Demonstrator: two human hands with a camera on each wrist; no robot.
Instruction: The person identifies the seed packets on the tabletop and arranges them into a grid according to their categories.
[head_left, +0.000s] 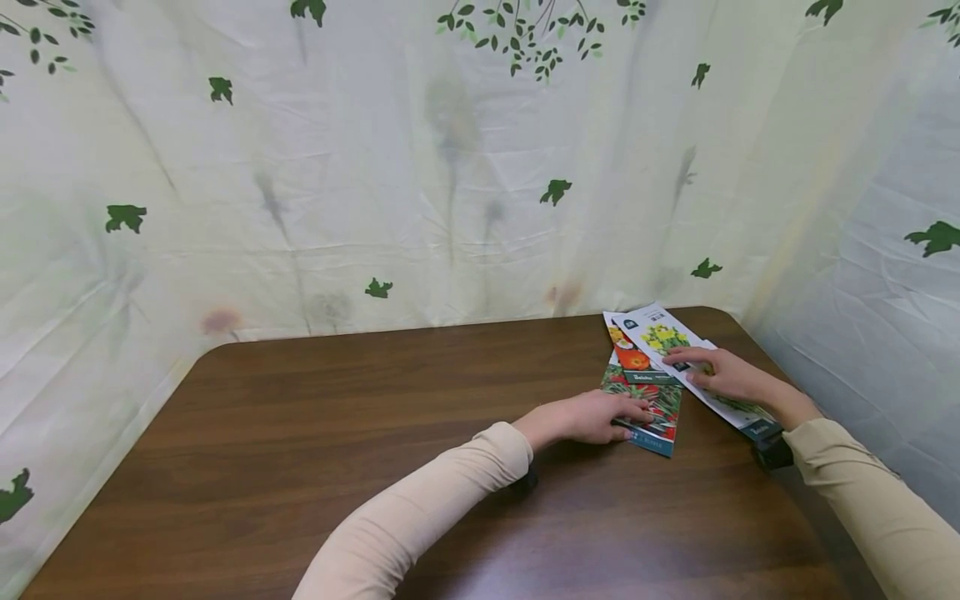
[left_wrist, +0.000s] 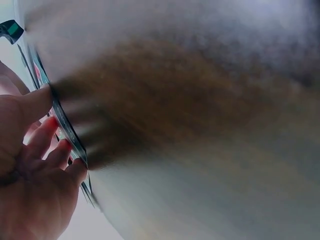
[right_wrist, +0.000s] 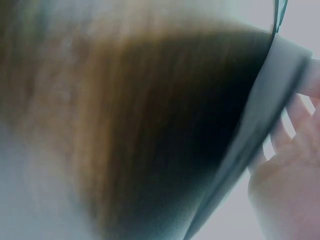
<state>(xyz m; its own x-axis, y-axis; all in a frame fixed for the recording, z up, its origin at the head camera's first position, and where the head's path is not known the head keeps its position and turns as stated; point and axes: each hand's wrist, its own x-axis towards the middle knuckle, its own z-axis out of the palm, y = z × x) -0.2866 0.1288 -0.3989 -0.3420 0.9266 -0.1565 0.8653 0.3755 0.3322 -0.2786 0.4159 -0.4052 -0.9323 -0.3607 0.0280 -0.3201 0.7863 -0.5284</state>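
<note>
Several flat seed packets lie overlapping near the table's far right corner. My left hand [head_left: 592,417] rests with its fingers on a packet with red flowers [head_left: 663,425] and a blue lower band; its thumb is at the packet's near edge in the left wrist view. My right hand [head_left: 723,373] lies over a long white packet with yellow flowers [head_left: 663,337], fingertips on its face and thumb apart from the fingers. This packet slants toward the right wrist. Between them, a packet with orange flowers [head_left: 632,358] is partly covered by the white one.
The dark brown wooden table [head_left: 300,433] stretches out to the left. A pale curtain with green leaf prints [head_left: 420,208] hangs along the back, and another light curtain [head_left: 862,275] hangs close by the table's right edge.
</note>
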